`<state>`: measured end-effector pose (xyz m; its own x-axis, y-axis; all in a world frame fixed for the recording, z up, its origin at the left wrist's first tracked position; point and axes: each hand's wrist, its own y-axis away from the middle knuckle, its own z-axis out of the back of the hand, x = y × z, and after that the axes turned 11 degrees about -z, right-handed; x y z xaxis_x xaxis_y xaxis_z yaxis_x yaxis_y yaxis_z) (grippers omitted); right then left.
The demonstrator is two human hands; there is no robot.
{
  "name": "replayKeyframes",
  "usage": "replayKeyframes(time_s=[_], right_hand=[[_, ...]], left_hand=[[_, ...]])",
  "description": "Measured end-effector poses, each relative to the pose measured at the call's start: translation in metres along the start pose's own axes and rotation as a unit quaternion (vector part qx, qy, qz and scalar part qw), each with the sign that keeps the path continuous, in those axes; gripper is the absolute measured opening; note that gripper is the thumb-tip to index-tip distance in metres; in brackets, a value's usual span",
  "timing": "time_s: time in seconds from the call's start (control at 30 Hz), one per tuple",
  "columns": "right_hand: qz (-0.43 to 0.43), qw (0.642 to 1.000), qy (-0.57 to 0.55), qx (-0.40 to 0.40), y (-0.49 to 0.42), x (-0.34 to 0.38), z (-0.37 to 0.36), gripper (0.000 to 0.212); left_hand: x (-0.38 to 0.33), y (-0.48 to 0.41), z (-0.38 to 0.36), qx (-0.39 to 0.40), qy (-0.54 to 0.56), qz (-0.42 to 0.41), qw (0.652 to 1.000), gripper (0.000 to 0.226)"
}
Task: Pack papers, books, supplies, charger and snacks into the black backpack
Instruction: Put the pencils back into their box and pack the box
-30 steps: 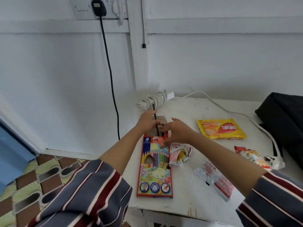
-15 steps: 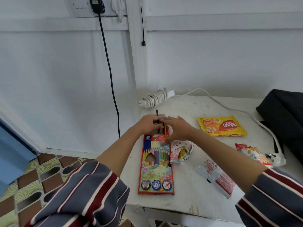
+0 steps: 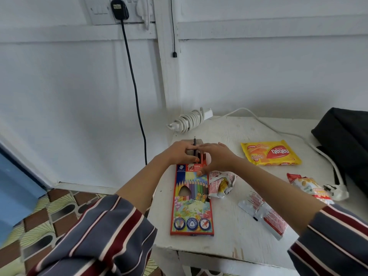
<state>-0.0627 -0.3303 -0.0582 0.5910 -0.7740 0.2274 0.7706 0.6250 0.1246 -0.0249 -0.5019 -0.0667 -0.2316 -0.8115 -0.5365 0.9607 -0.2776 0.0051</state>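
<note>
A coloured-pencil box lies flat at the white table's left front, with its top flap open. My left hand grips the brown flap end of the box, fingers curled. A dark pencil sticks out of the opening between my two hands. My right hand lies over the box's open end with straight fingers, its thumb touching the box front. The black backpack sits at the table's right edge, away from both hands. A coiled white charger lies at the back left corner.
A yellow wafer pack lies right of my hands. Smaller snack packs lie near the front. A white cable with a plug runs along the backpack. The table edge is close. A black cord hangs down the wall.
My hands have closed together over the box's open end. The dark pencil has slid deeper into the box and sticks out less.
</note>
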Motion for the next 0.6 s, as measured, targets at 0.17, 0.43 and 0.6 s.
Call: replayKeyframes(time_s=[0.17,0.43,0.6], right_hand=[[-0.024,1.0,-0.003,0.016,-0.0022,-0.0012,-0.003,0.096],[-0.026,0.999,0.0,0.022,-0.0031,-0.0011,-0.0031,0.097],[-0.031,0.999,0.003,0.028,-0.0051,-0.001,-0.0029,0.098]], left_hand=[[0.0013,-0.0001,-0.0031,-0.026,0.011,0.003,1.0,0.042],[0.0024,-0.003,-0.0028,0.049,-0.008,0.007,0.999,0.064],[0.0052,-0.0033,0.0001,0.021,-0.018,0.001,1.0,0.041]])
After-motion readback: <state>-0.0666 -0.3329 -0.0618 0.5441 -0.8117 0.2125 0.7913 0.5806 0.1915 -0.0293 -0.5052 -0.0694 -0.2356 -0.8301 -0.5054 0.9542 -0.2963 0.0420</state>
